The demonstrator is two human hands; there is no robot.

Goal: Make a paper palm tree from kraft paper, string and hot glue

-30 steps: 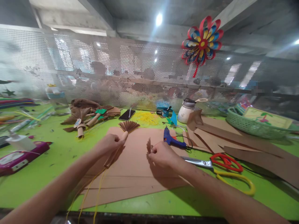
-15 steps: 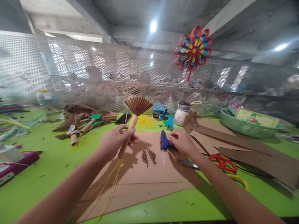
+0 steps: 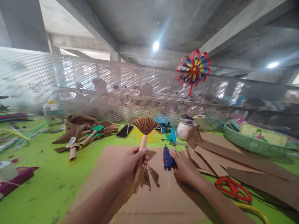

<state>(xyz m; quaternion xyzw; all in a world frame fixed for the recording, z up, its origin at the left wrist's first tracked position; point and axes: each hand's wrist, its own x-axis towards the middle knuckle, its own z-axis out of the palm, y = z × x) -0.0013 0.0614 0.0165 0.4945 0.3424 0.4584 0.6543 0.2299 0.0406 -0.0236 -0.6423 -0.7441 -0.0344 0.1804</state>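
Observation:
My left hand (image 3: 134, 165) is closed around a brown paper tube (image 3: 143, 143) topped by a pleated paper fan (image 3: 144, 125). Thin yellow strands (image 3: 129, 196) trail from the tube's lower end. My right hand (image 3: 187, 166) has its fingers over the handle of a blue hot glue gun (image 3: 168, 158), which lies on brown cardboard (image 3: 105, 183) with a glue stick poking out of its back. Between my hands, two small pleated paper pieces (image 3: 154, 176) rest on the cardboard. The fingertips of my right hand are partly hidden.
Left on the green table (image 3: 42, 168) lie finished-looking paper figures (image 3: 74, 144) and a phone (image 3: 124, 131). A white jar (image 3: 184, 127) stands behind the glue gun. To the right are brown paper sheets (image 3: 233, 158), red-handled scissors (image 3: 233, 188) and a green basket (image 3: 254, 143).
My right hand has gone from beside the glue gun, fingers curled, to over its handle. My left hand still holds the paper tube, now more upright. The view has tilted upward.

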